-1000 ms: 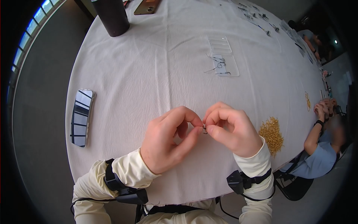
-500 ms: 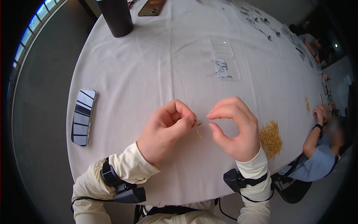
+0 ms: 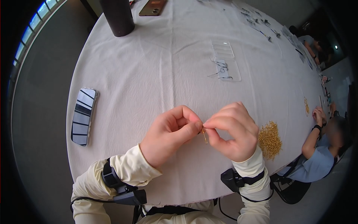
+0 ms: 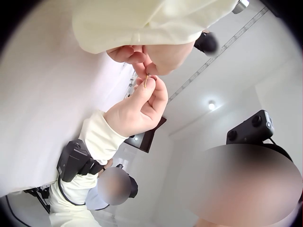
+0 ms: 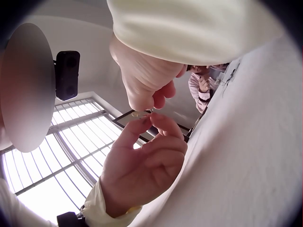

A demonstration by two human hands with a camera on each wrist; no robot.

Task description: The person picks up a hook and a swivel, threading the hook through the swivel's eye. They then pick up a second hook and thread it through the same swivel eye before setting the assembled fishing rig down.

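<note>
In the head view, my left hand [image 3: 169,128] pinches a thin gold-coloured wire piece [image 3: 205,138] between thumb and forefinger; its forked end hangs below the fingertips. Against that same spot, the thumb and forefinger of my right hand [image 3: 235,130] come together in a pinch, covering the small dark curved wire. The left wrist view shows the gold piece [image 4: 146,82] as a short bright strand at the meeting fingertips. From the right wrist, a gold loop [image 5: 136,114] sticks out beside the fingertips of the left hand [image 5: 147,165].
Right of my right hand lies a heap of gold wire pieces [image 3: 270,140]. Farther off, a clear plastic case [image 3: 235,71] holds dark curved wires. A phone [image 3: 84,116] lies at left, a black tumbler [image 3: 117,18] and another phone [image 3: 153,7] at the back. Another person [image 3: 317,156] sits right.
Half a second ago my right hand was apart from the left, its fingers spread, and the dark curved wire showed. Now its fingertips have moved left and closed there.
</note>
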